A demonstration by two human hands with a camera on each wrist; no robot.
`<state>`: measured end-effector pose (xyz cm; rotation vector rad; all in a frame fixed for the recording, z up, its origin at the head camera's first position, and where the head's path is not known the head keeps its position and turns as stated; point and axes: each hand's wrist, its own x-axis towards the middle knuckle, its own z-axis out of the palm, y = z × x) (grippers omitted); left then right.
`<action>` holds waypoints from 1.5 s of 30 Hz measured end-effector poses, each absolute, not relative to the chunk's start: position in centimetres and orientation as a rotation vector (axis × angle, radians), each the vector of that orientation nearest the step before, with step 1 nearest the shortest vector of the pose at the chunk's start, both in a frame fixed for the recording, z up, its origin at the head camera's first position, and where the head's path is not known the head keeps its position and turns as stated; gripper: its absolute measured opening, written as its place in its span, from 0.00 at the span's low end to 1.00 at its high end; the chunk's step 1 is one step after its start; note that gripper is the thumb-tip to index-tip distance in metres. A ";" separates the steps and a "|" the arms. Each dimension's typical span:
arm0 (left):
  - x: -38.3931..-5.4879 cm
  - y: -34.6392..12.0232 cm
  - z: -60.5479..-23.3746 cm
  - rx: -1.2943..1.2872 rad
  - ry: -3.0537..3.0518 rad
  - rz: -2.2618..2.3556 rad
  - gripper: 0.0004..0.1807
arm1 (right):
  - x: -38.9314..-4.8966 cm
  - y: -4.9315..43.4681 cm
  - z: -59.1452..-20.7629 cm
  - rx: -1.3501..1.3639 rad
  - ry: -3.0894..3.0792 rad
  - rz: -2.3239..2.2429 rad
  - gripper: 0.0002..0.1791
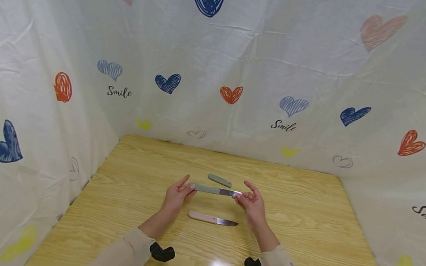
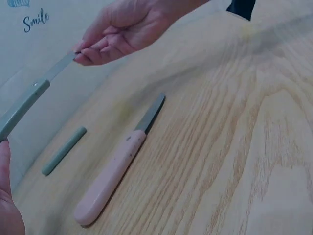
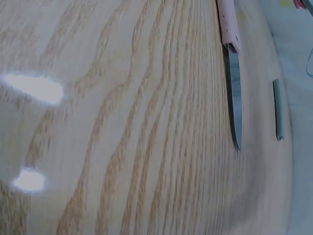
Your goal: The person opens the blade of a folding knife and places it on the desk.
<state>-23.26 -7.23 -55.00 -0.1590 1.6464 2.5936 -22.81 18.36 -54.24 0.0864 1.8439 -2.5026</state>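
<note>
Table (image 1: 297,223): light yellowish wood-look top, streaky grain, glossy; bright glare spot at near side. Two things directly on top, well apart from each other. Nearer: pink-handled knife (image 1: 202,217), lying flat, blade out, handle toward left, tip toward right, dark specks on handle. Farther back: short slim grey-green piece (image 1: 219,180), lying flat, slightly slanted, right end nearer; folded knife or cover, can't tell which.

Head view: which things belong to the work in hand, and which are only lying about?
In the work:
green-handled knife
left hand and right hand, holding its ends

Apparently only lying about:
pink-handled knife
green piece, perhaps a folded knife
</note>
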 end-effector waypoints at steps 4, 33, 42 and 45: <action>-23.2 -7.1 -54.9 -0.184 1.647 2.592 0.32 | -22.5 18.2 -54.5 0.115 1.814 -2.530 0.32; -23.7 -9.2 -57.2 -0.030 2.241 2.053 0.35 | -21.7 20.7 -56.3 0.187 2.169 -2.036 0.39; -23.1 -9.1 -57.5 -0.109 2.530 1.750 0.35 | -22.0 20.2 -57.3 0.196 2.318 -1.897 0.41; -22.8 -9.0 -57.4 -0.103 2.596 1.681 0.37 | -21.9 20.0 -57.5 0.189 2.413 -1.790 0.42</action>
